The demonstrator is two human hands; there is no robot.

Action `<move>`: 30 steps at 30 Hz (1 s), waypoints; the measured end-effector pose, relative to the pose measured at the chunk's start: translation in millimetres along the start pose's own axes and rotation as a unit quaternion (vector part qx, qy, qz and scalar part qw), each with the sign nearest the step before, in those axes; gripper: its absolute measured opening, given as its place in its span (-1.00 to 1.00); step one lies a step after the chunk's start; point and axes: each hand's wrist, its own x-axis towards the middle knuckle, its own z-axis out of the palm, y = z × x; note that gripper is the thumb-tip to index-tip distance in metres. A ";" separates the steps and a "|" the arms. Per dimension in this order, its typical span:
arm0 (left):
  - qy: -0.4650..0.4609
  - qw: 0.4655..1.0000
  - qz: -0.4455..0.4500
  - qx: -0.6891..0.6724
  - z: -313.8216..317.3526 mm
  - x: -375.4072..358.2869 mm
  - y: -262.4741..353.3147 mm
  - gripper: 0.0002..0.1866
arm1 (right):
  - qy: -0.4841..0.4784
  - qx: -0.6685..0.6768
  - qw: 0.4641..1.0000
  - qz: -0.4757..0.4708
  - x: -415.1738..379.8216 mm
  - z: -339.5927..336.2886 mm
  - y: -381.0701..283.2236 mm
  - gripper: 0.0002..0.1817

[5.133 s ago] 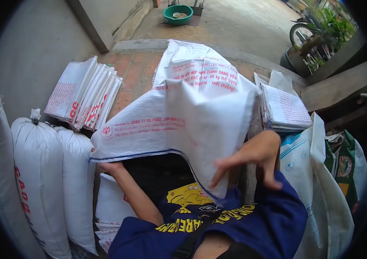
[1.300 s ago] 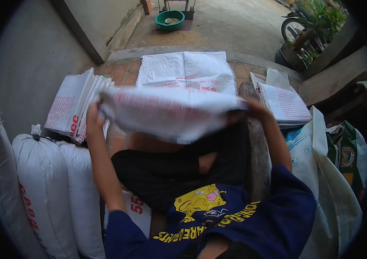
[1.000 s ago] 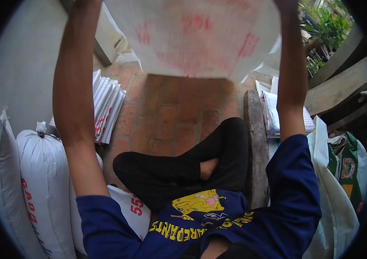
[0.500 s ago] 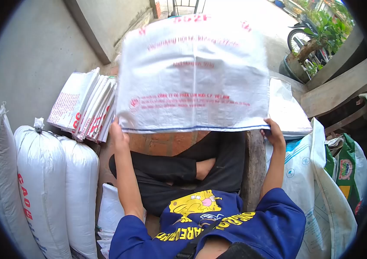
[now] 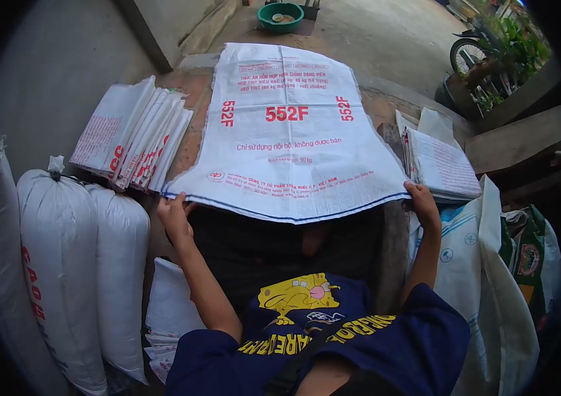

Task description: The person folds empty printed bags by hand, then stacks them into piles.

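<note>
A white woven sack (image 5: 294, 162) with red "552F" print is spread out before me, its blue-stitched edge towards my body. My left hand (image 5: 175, 216) grips the near left corner, fingers closed on the edge. At the near right corner, my right hand (image 5: 422, 203) pinches the same edge. The far part of the sack lies out flat over the brick floor (image 5: 196, 86), and the near edge sags over my crossed legs. Close to my left hand stands a stack of folded sacks (image 5: 115, 132). Another folded stack (image 5: 442, 165) lies just beyond my right hand.
Full tied sacks (image 5: 63, 264) stand along the left. More folded sacks (image 5: 168, 310) lie by my left side. Large used bags (image 5: 485, 284) and a wooden beam (image 5: 394, 264) are on the right. A green basin (image 5: 280, 17), potted plant (image 5: 472, 86) and motorbike (image 5: 468, 53) are farther off.
The sack, raised and billowing before, has come down and now lies spread out flat. Both hands keep hold of its near corners. The green basin behind it has come into view.
</note>
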 end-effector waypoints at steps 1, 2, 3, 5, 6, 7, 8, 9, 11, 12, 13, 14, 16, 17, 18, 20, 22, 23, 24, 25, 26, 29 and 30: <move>-0.018 1.000 0.001 0.019 -2.5 -6.4 3.5 -0.76 | -0.003 -0.001 1.000 0.002 -0.4 2.5 -2.0 -0.66; -0.035 0.999 0.001 0.037 -3.5 -12.6 6.3 -0.79 | 0.038 -0.071 0.997 -0.019 0.3 4.6 -4.4 -0.63; -0.014 0.998 0.015 0.056 0.1 -17.9 8.2 -0.84 | 0.079 -0.142 0.986 -0.040 0.4 6.3 -7.8 -0.61; 0.022 0.995 0.052 0.077 -2.5 -15.9 5.5 -0.85 | 0.090 -0.132 0.986 -0.049 -9.2 15.5 -27.1 -0.60; 0.053 0.990 0.093 0.094 -1.5 -13.5 5.3 -0.85 | 0.105 -0.118 0.985 -0.062 -15.8 21.1 -39.3 -0.59; 0.063 0.975 0.137 0.165 0.2 -14.6 13.7 -0.80 | 0.098 -0.111 0.987 -0.066 -23.3 25.9 -49.1 -0.61; 0.064 0.975 0.136 0.164 5.0 -12.7 17.6 -0.80 | 0.098 -0.111 0.987 -0.066 -29.8 29.4 -54.0 -0.61; 0.053 0.966 0.205 0.149 12.9 -10.4 20.3 -0.75 | 0.059 -0.086 0.992 -0.076 -36.3 31.9 -56.9 -0.61; -0.016 0.972 0.232 0.030 39.0 -17.5 36.7 -0.61 | 0.020 -0.057 0.995 -0.083 -43.1 35.2 -50.7 -0.61; -0.037 0.959 0.278 0.048 48.3 -4.7 22.8 -0.58 | -0.080 -0.049 0.993 -0.065 -43.9 35.4 -42.6 -0.62; -0.128 0.964 0.214 0.090 65.3 -35.4 56.7 -0.58 | -0.177 -0.041 0.982 -0.047 -45.8 35.3 -34.4 -0.63; -0.126 0.833 0.455 0.289 63.4 4.3 -4.0 -0.58 | -0.227 -0.057 0.972 -0.025 -49.0 38.3 -27.7 -0.63; -0.172 0.676 0.634 0.334 104.8 -38.9 20.7 -0.66 | -0.279 -0.127 0.951 -0.044 -47.5 42.6 -7.6 -0.64; -0.336 0.737 0.541 0.224 128.4 -67.8 33.4 -0.69 | -0.279 -0.128 0.951 -0.045 -51.0 44.1 -1.8 -0.64; -0.463 0.779 0.410 0.105 152.1 -96.8 46.1 -0.70 | -0.273 -0.135 0.952 -0.035 -55.4 46.4 3.3 -0.64; -0.583 0.754 0.292 0.083 184.1 -140.1 29.0 -0.73 | -0.268 -0.142 0.953 -0.025 -58.2 47.5 10.1 -0.64; -0.679 0.675 0.270 0.106 196.8 -177.3 0.9 -0.74 | -0.320 -0.103 0.942 -0.022 -58.5 42.8 16.5 -0.63; -0.731 0.616 0.255 0.142 201.3 -190.4 -14.8 -0.67 | -0.317 -0.134 0.939 -0.006 -53.3 37.6 28.1 -0.68; -0.779 0.553 0.238 0.177 203.0 -201.6 -26.1 -0.60 | -0.313 -0.134 0.940 -0.005 -55.0 32.3 35.0 -0.68; -0.790 0.536 0.237 0.180 200.5 -212.6 -30.0 -0.60 | -0.306 -0.131 0.943 -0.029 -58.0 28.2 41.0 -0.70; -0.800 0.520 0.235 0.184 195.6 -221.0 -33.4 -0.59 | -0.300 -0.129 0.944 -0.053 -59.7 26.0 44.3 -0.70; -0.787 0.542 0.244 0.162 181.7 -227.0 -37.0 -0.60 | -0.320 -0.172 0.927 -0.098 -72.1 31.3 28.6 -0.67; -0.783 0.546 0.251 0.160 178.9 -226.1 -37.6 -0.61 | -0.315 -0.144 0.925 -0.153 -74.2 33.1 30.1 -0.66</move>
